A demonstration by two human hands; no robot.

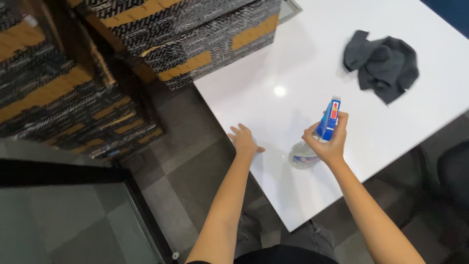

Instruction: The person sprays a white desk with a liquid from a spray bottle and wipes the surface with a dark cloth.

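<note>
1. Left hand (243, 141): I see it spread flat, palm down, on the white table (273, 63) edge.
2. Right hand (328, 142): wrapped around the spray bottle (315, 142) neck.
3. Bottle: near table's front edge, roughly upright, blue nozzle pointing away toward the grey cloth (382, 64).

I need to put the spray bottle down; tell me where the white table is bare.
The white table is mostly bare. The widest patch lies between the left hand, the stacked boxes and the grey cloth. Another lies between the cloth and the right hand holding the spray bottle. Only the cloth's far corner is taken.
</note>
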